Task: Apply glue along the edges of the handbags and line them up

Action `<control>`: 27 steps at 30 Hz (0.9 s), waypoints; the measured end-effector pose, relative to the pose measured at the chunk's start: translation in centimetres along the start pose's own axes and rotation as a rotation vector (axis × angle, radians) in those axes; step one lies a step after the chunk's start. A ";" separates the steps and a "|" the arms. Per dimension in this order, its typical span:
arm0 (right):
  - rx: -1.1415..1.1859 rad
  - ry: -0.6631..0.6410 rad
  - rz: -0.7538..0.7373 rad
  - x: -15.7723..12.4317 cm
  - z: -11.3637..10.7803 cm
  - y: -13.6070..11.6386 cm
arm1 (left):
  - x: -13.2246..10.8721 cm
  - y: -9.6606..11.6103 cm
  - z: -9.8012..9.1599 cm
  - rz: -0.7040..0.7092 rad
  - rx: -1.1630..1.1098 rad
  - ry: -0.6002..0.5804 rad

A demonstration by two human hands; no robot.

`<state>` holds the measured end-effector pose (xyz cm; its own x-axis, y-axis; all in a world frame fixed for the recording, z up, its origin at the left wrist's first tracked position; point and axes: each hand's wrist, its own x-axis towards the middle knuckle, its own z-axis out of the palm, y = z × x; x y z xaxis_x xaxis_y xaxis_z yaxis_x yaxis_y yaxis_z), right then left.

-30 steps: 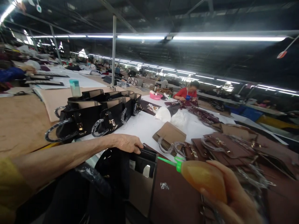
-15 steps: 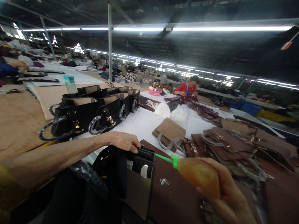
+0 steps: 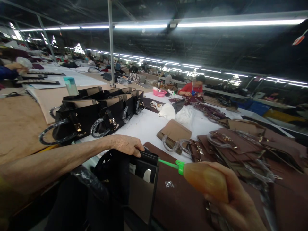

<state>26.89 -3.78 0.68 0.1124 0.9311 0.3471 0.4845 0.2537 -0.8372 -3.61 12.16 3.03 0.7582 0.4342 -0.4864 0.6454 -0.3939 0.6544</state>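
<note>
Bottle (image 3: 204,181) of amber colour lies tilted in the right hand (image 3: 234,197), just right of the middle of my head view, its green nozzle (image 3: 167,163) pointing left at the upper edge of a black bag (image 3: 142,199). The fingers of that hand wrap around the bottle's body; from where I watch, I cannot tell whether they squeeze. The nozzle's tip sits right at the bag's top corner, and I cannot make out whether it touches. The left hand (image 3: 127,145), its arm crossing my view from the left, is closed on the bag's top edge, pinching the dark rim. Below that grip I see the bag's beige inner side with a pale patch (image 3: 147,175) near its top, and to the left a handle (image 3: 88,181) in clear wrap. A brown sheet (image 3: 178,203) lies beneath the nozzle, a small shiny piece (image 3: 169,184) on it. Beyond the left forearm I have a group of black bags (image 3: 77,117) standing upright, with a teal-capped container (image 3: 70,86) just behind. On my right, brown bags (image 3: 237,147) lie overlapping, a tan bag (image 3: 178,131) near their left side. Farther out, I see a white rounded thing (image 3: 167,111), a pink basket (image 3: 159,92) and a co-worker in red (image 3: 187,89) beside dark maroon pieces (image 3: 208,110).
</note>
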 end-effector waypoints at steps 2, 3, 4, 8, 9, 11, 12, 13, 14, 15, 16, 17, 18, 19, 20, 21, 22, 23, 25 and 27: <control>-0.038 -0.058 -0.082 0.3 -0.3 0.6 | -0.1 0.2 0.1 -0.004 0.022 0.005; -0.059 -0.086 -0.114 0.4 -0.4 0.9 | -0.1 0.4 0.1 -0.003 0.032 0.006; -0.074 -0.101 -0.130 0.4 -0.5 1.1 | -0.2 0.5 0.1 0.001 0.042 0.008; -0.122 -0.096 -0.095 -0.2 -0.7 1.4 | -0.8 1.2 -0.3 -0.008 0.102 0.035; -0.136 -0.103 -0.090 -0.4 -0.7 1.3 | -1.0 1.4 -0.5 -0.015 0.129 0.053; -0.140 -0.100 -0.070 -0.5 -1.0 1.0 | -1.4 2.1 -0.8 -0.029 0.194 0.094; -0.133 -0.085 -0.056 -0.5 -1.2 0.9 | -1.6 2.5 -1.0 -0.033 0.230 0.113; -0.129 -0.066 -0.045 -0.4 -1.4 0.8 | -1.8 2.8 -1.1 -0.039 0.264 0.128; -0.132 -0.056 -0.042 -0.2 -1.6 0.7 | -2.0 3.2 -1.1 -0.046 0.295 0.140; -0.143 -0.053 -0.046 0.0 -1.7 0.7 | -2.1 3.5 -1.2 -0.051 0.319 0.149; -0.156 -0.061 -0.058 0.2 -1.9 0.7 | -2.2 3.7 -1.1 -0.055 0.339 0.158; -0.166 -0.067 -0.070 0.3 -1.9 0.7 | -2.2 3.8 -1.1 -0.059 0.352 0.165; -0.171 -0.070 -0.080 0.4 -1.9 0.8 | -2.2 3.9 -1.0 -0.062 0.360 0.172; -0.170 -0.072 -0.089 0.4 -1.8 0.8 | -2.2 4.0 -0.9 -0.063 0.366 0.178; -0.164 -0.071 -0.092 0.3 -1.5 0.9 | -2.2 4.0 -0.8 -0.062 0.370 0.185; -0.152 -0.066 -0.081 0.1 -1.3 0.9 | -2.2 4.0 -0.7 -0.062 0.372 0.193; -0.137 -0.057 -0.056 -0.1 -0.9 0.9 | -2.2 4.0 -0.6 -0.060 0.374 0.198; -0.120 -0.046 -0.022 -0.3 -0.6 1.0 | -2.2 4.0 -0.6 -0.058 0.376 0.201; -0.093 -0.028 0.036 -0.7 -0.2 1.1 | -2.3 4.2 -0.5 -0.056 0.384 0.200; -0.097 -0.053 0.036 -0.8 -0.1 1.4 | -2.3 4.4 -0.5 -0.058 0.391 0.197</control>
<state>27.56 -4.18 -0.78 0.0861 0.9524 0.2926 0.5634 0.1957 -0.8027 -2.59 9.85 7.30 0.7121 0.5958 -0.3714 0.7015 -0.6252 0.3422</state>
